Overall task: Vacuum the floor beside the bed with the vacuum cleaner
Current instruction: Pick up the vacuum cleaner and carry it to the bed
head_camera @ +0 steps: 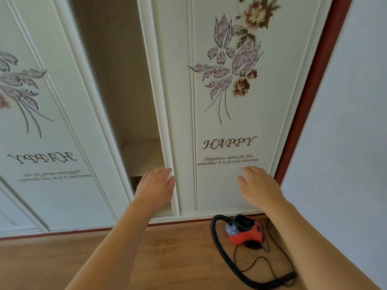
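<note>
A small red and black vacuum cleaner [245, 232] sits on the wooden floor at the foot of the wardrobe, below my right forearm. Its black hose [225, 258] loops left and forward across the floor, and a thin black cord [253, 264] lies tangled beside it. My left hand [156, 187] rests flat on the left edge of the white sliding wardrobe door [230, 101]. Fingers spread, my right hand [256, 186] presses flat on the same door's lower panel. Neither hand holds anything. No bed is in view.
The wardrobe stands partly open, showing a dim interior with a shelf [142, 155]. A second printed door [41, 132] is at the left. A pale wall [345, 143] closes the right side. Wooden floor [62, 258] stretches to the left.
</note>
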`<action>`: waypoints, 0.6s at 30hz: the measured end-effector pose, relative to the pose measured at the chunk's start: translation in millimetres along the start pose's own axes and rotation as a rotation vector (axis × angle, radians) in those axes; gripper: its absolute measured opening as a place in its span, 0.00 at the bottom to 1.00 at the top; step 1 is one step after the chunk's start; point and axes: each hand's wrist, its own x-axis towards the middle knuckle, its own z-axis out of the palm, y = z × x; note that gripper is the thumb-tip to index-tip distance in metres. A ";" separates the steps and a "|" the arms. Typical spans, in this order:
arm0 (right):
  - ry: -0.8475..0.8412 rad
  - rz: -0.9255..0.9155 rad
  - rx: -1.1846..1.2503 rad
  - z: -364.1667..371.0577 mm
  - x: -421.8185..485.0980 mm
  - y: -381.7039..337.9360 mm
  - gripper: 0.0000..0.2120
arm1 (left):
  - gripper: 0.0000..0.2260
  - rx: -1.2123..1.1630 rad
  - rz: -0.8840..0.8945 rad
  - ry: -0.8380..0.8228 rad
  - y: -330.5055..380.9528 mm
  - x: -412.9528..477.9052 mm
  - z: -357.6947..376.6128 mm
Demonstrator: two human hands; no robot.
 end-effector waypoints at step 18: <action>-0.042 -0.073 0.004 -16.8 94.5 158.9 0.20 | 0.20 -0.066 -0.100 0.005 137.4 90.0 61.2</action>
